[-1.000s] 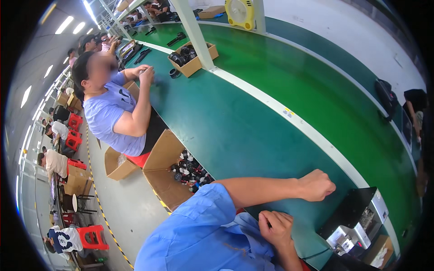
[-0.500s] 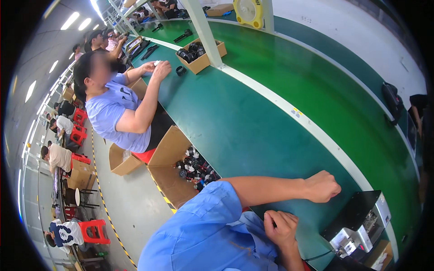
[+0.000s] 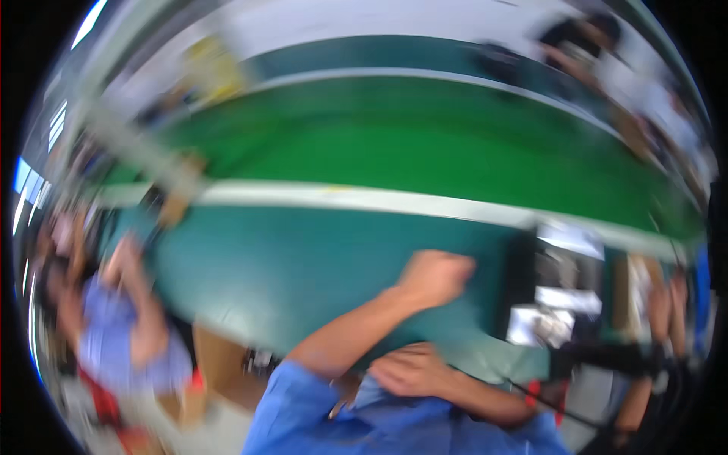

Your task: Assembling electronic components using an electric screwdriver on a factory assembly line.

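My left hand (image 3: pixel 436 277) is closed in a fist over the teal tabletop (image 3: pixel 318 258), with nothing seen in it. Closer to my body, at the table's near edge, my right hand (image 3: pixel 409 370) rests against my blue shirt (image 3: pixel 341 425). Its fingers are curled together and nothing shows in them. To the right of my left fist stands a metal fixture (image 3: pixel 565 280) with a black plate and shiny blocks. The whole picture is smeared by motion, so fine detail is lost.
Left, a co-worker in a light-blue shirt (image 3: pixel 125 334) sits at the table. A cardboard box (image 3: pixel 220 364) holding small dark parts stands beside the near edge. Beyond a white rail (image 3: pixel 364 199) runs a green belt (image 3: pixel 425 129). At right are another box (image 3: pixel 635 288) and another person's hands (image 3: pixel 667 307).
My view has swung to the right, bringing the fixture and the people on the right further in. My left hand stays in a fist; my right hand now lies across my shirt.
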`<state>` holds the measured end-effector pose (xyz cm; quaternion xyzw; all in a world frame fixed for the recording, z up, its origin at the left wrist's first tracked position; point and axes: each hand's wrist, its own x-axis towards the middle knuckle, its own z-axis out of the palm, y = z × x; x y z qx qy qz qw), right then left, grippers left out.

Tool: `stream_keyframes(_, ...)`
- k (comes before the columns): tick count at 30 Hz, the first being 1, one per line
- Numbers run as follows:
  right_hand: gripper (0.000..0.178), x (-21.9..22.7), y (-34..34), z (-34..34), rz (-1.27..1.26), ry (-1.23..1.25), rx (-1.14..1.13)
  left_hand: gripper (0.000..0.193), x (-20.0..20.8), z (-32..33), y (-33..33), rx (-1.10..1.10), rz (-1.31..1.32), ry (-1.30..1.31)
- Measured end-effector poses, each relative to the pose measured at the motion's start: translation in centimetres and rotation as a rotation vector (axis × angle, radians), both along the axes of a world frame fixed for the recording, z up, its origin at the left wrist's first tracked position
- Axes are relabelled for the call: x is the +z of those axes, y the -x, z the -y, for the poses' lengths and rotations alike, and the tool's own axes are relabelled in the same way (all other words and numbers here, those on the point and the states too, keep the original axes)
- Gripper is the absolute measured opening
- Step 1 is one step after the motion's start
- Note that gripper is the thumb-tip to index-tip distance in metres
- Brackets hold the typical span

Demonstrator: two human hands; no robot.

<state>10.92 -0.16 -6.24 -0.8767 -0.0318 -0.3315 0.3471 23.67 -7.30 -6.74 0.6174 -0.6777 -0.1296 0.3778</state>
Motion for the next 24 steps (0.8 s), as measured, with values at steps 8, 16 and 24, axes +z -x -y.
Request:
stream_keyframes(8,0.027,-2.0,0.5,-1.2,0.084,-0.257,0.001,0.012,1.2,0.4,0.6,-0.024,0.017,0.032)
stream_keyframes(16,0.032,-1.6,-0.2,-1.1,0.121,-0.213,-0.082,0.012,1.4,1.1,0.6,-0.036,0.020,0.006)
stream_keyframes(24,0.032,-1.5,-0.2,-0.5,0.127,-0.229,-0.027,0.011,1.0,1.5,0.4,-0.023,0.040,-0.014)
